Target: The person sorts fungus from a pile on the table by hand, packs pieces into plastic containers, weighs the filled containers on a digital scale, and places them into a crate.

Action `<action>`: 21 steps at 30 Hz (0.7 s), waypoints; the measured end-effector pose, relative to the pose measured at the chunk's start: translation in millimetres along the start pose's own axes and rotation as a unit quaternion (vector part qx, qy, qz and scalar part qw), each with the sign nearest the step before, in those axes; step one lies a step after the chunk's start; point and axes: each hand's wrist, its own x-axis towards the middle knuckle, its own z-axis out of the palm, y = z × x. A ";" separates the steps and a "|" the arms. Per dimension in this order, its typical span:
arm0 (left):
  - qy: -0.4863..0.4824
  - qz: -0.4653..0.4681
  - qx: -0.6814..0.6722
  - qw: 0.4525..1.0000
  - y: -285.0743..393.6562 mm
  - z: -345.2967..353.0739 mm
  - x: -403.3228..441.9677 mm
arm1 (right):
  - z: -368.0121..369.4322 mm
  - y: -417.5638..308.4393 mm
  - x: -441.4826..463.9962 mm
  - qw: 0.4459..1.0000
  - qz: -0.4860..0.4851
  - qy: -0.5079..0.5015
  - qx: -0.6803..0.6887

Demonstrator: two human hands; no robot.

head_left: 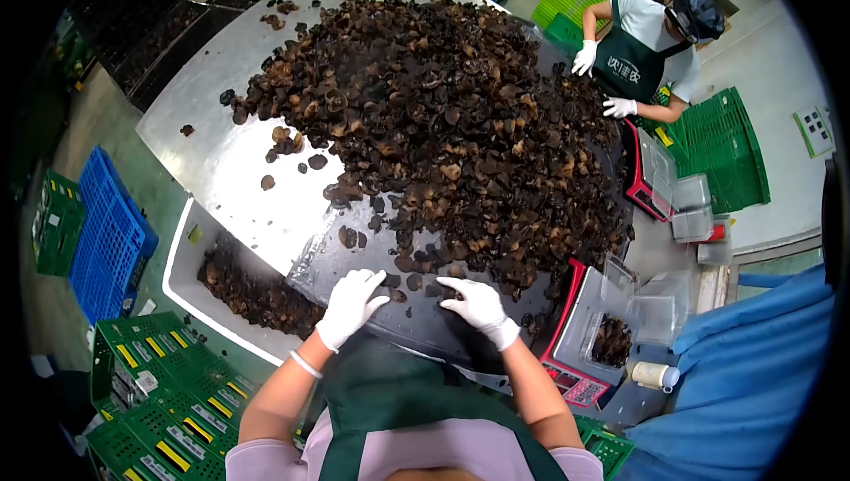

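A large heap of dark brown wood ear mushrooms (443,118) covers much of the metal table. My left hand (352,306), in a white glove, is at the near edge of the heap, its fingers and thumb apart beside a few loose pieces. Across from it, my right hand (480,307), also gloved in white, has its thumb and forefinger spread around a dark piece of mushroom; no firm grip shows. Between the two hands lies a small loose mushroom piece (413,283). The undersides of both hands are hidden.
At left stands a white bin (181,282) with mushrooms inside. A red scale (567,366) carrying a mushroom-filled plastic box is at right; another scale (653,171) sits farther back. Green crates (168,392) stand lower left. A co-worker (633,51) reaches into the heap. Blue cloth (744,375) hangs at right.
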 end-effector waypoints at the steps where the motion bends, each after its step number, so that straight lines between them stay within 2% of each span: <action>1: 0.015 0.000 -0.012 1.000 -0.1 -2.4 -4.6 | -16.2 -3.1 -7.6 0.991 0.066 -0.012 0.120; 2: 0.030 -0.016 -0.019 0.999 0.5 -5.7 -6.6 | -10.8 11.4 -14.0 0.985 0.072 0.047 0.148; 4: 0.057 -0.046 -0.021 0.997 -2.1 -8.4 -9.0 | -19.8 23.3 -19.8 0.966 0.151 0.058 0.204; 5: 0.082 -0.044 -0.025 0.995 -2.3 -10.6 -7.2 | -16.8 28.2 -18.9 0.960 0.157 0.076 0.219; 6: 0.084 -0.055 -0.027 0.995 -5.0 -7.9 -7.3 | -13.8 25.0 -13.8 0.964 0.103 0.120 0.214; 8: 0.093 -0.018 -0.029 0.995 -3.6 -4.1 0.9 | -8.2 5.4 5.1 0.967 0.018 0.177 0.181; 9: 0.069 0.008 -0.027 0.997 0.4 -3.1 6.0 | -5.3 -6.8 16.0 0.978 0.014 0.162 0.133; 10: 0.049 0.035 -0.025 0.998 5.7 -1.1 14.0 | 9.4 -8.3 30.3 0.973 -0.061 0.216 0.061; 12: 0.017 0.040 -0.025 0.999 13.5 6.2 25.6 | 16.9 -32.9 51.4 0.984 0.012 0.179 0.010; 14: -0.010 0.036 -0.020 0.999 1.4 22.8 25.9 | 41.7 -24.5 61.5 0.995 0.014 0.074 -0.071; 16: 0.021 0.009 -0.040 0.999 1.0 24.7 27.8 | 47.7 -19.1 63.3 0.994 -0.015 0.084 -0.072; 18: 0.086 -0.067 -0.175 0.979 -1.9 26.4 23.8 | 46.6 -6.9 53.6 0.985 -0.027 0.164 0.046; 19: 0.085 -0.129 -0.231 0.961 3.7 15.8 22.2 | 34.9 -11.6 50.9 0.961 -0.048 0.213 0.167; 20: 0.087 -0.171 -0.264 0.945 3.4 6.7 17.8 | 17.1 -13.2 42.4 0.926 0.118 0.066 0.351; 21: 0.112 -0.188 -0.258 0.941 2.5 -6.3 13.5 | 10.7 -5.9 36.9 0.883 0.129 0.050 0.448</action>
